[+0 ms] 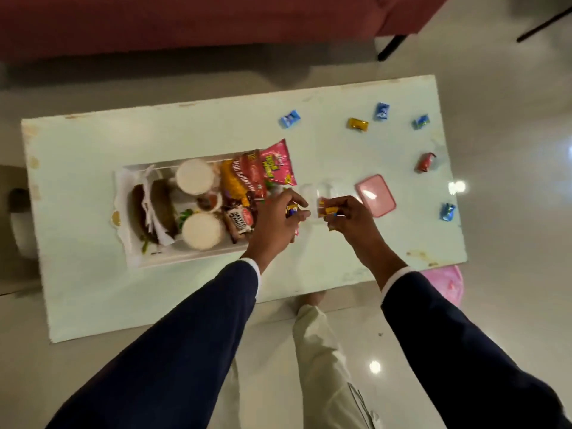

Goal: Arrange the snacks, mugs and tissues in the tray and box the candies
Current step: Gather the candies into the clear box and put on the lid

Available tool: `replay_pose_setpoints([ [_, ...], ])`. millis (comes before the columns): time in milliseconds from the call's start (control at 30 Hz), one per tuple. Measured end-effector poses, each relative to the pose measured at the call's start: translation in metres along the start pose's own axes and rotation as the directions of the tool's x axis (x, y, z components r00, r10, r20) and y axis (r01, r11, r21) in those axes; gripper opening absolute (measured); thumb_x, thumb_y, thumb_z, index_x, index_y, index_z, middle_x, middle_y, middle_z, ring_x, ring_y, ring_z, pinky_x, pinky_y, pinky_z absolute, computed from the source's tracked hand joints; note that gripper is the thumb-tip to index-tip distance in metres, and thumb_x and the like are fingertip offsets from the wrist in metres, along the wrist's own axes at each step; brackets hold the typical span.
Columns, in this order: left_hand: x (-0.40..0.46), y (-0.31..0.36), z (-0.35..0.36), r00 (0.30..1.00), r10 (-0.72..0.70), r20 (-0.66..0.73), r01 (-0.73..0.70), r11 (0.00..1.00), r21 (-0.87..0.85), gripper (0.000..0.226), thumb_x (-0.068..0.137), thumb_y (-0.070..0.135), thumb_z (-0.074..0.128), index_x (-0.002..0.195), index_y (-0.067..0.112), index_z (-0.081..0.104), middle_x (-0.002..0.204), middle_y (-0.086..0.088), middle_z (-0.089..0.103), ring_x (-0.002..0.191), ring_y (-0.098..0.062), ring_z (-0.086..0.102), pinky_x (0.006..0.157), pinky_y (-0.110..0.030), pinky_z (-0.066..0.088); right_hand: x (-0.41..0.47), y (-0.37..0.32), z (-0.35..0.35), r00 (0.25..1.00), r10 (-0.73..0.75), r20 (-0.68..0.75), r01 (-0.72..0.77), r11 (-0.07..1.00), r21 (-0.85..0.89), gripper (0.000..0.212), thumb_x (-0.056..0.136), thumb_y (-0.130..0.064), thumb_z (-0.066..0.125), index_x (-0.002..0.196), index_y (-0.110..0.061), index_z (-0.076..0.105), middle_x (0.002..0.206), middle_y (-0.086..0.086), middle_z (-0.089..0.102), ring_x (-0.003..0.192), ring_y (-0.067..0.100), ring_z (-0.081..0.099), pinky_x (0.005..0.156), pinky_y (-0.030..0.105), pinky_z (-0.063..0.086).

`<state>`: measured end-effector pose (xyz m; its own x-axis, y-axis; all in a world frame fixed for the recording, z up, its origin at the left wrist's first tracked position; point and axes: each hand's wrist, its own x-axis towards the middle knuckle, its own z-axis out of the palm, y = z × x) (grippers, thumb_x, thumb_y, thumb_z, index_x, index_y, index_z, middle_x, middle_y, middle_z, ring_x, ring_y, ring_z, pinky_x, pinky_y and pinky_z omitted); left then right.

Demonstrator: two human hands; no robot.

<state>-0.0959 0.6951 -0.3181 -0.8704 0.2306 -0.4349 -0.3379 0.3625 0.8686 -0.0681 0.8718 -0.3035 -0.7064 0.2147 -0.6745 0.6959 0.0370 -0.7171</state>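
A white tray (185,260) on the pale table holds two white mugs (195,176) (202,230), folded tissues (151,218) and several snack packets (275,164). Just right of the tray stands a small clear box (320,188), with its pink lid (375,195) lying beside it. My left hand (275,219) pinches a yellow-and-blue candy (292,209) next to the box. My right hand (348,216) holds yellow candies (329,209) at the box's near edge. Loose candies lie on the table: blue (290,118), yellow (358,124), blue (382,111), blue (421,121), red (426,161), blue (448,211).
The table (93,289) is low and rectangular, with its far edge toward a red sofa (185,23). A pink object (448,283) sits on the floor under the table's right near corner. My leg (322,351) stands close to the near edge.
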Motion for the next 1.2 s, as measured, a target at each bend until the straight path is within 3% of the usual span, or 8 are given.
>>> replay_pose_setpoints([
  [167,0.034,0.010,0.064,0.998,-0.068,0.001,0.067,0.979,0.192,0.016,0.099,0.003,0.056,0.108,0.015,0.063,0.097,-0.008,0.069,0.050,-0.010,0.063,0.040,-0.013,0.040,0.030,0.017,-0.025,0.977,-0.187,-0.103,0.140,0.926,-0.350,0.022,0.089,0.002,0.058,0.107,-0.011,0.064,0.097,0.000,0.069,0.081,0.018,0.068,0.071,0.028,0.056],
  [367,0.054,0.008,0.093,0.987,-0.155,-0.051,0.162,0.962,0.220,0.049,0.094,-0.002,0.062,0.137,0.016,0.048,0.128,-0.011,0.062,0.094,-0.028,0.070,0.051,-0.019,0.052,0.062,0.020,-0.029,0.979,-0.204,-0.013,0.187,0.918,-0.350,0.031,0.086,-0.005,0.063,0.115,-0.018,0.065,0.106,-0.001,0.069,0.091,0.014,0.067,0.077,0.028,0.059],
  [467,0.045,0.007,0.087,0.993,-0.008,-0.121,0.047,0.943,0.330,0.052,0.089,-0.010,0.058,0.134,0.015,0.052,0.126,-0.008,0.059,0.114,-0.022,0.059,0.079,-0.027,0.054,0.063,0.016,-0.040,0.959,-0.282,0.008,0.264,0.887,-0.378,0.030,0.083,0.000,0.060,0.102,-0.022,0.063,0.094,-0.013,0.066,0.083,0.006,0.065,0.072,0.017,0.056],
  [633,-0.003,-0.004,0.053,0.960,0.146,-0.238,-0.045,0.923,0.382,0.039,0.086,-0.011,0.047,0.112,0.015,0.061,0.114,0.003,0.058,0.099,-0.008,0.059,0.078,-0.016,0.049,0.064,0.003,-0.050,0.934,-0.317,0.162,0.356,0.816,-0.455,0.019,0.087,-0.002,0.057,0.096,-0.016,0.066,0.086,0.001,0.071,0.079,0.017,0.067,0.076,0.031,0.057],
  [833,-0.083,-0.061,0.016,0.821,-0.137,-0.554,0.391,0.843,0.371,0.023,0.091,0.006,0.053,0.099,0.027,0.057,0.104,0.008,0.064,0.085,-0.020,0.066,0.066,-0.039,0.053,0.035,0.020,-0.008,0.860,-0.175,0.480,0.411,0.795,-0.446,0.022,0.088,-0.006,0.057,0.094,-0.025,0.067,0.084,-0.013,0.068,0.072,-0.003,0.062,0.069,0.014,0.047],
  [1000,-0.113,-0.112,0.007,0.708,-0.463,-0.533,0.673,0.673,0.308,0.033,0.084,0.037,0.065,0.112,0.024,0.052,0.113,0.001,0.055,0.104,-0.028,0.060,0.088,-0.045,0.047,0.016,0.060,0.025,0.867,-0.096,0.489,0.341,0.829,-0.443,0.029,0.088,0.000,0.056,0.094,-0.026,0.067,0.085,-0.009,0.071,0.071,0.005,0.065,0.068,0.015,0.052],
  [1100,-0.115,-0.133,0.009,0.736,-0.533,-0.417,0.676,0.563,0.475,0.053,0.079,0.055,0.070,0.115,0.022,0.049,0.115,-0.001,0.057,0.106,-0.029,0.058,0.093,-0.047,0.044,0.013,0.073,0.033,0.902,-0.061,0.428,0.259,0.869,-0.423,0.026,0.089,0.002,0.055,0.095,-0.019,0.068,0.085,-0.003,0.072,0.073,0.013,0.066,0.063,0.014,0.050],
  [1200,-0.107,-0.148,0.008,0.793,-0.458,-0.402,0.607,0.644,0.465,0.033,0.088,0.040,0.069,0.106,0.020,0.049,0.105,-0.001,0.063,0.096,-0.028,0.065,0.087,-0.044,0.047,0.013,0.076,0.031,0.910,-0.048,0.411,0.245,0.864,-0.441,0.022,0.090,0.001,0.057,0.095,-0.017,0.069,0.086,-0.002,0.072,0.074,0.013,0.068,0.061,0.012,0.048],
])
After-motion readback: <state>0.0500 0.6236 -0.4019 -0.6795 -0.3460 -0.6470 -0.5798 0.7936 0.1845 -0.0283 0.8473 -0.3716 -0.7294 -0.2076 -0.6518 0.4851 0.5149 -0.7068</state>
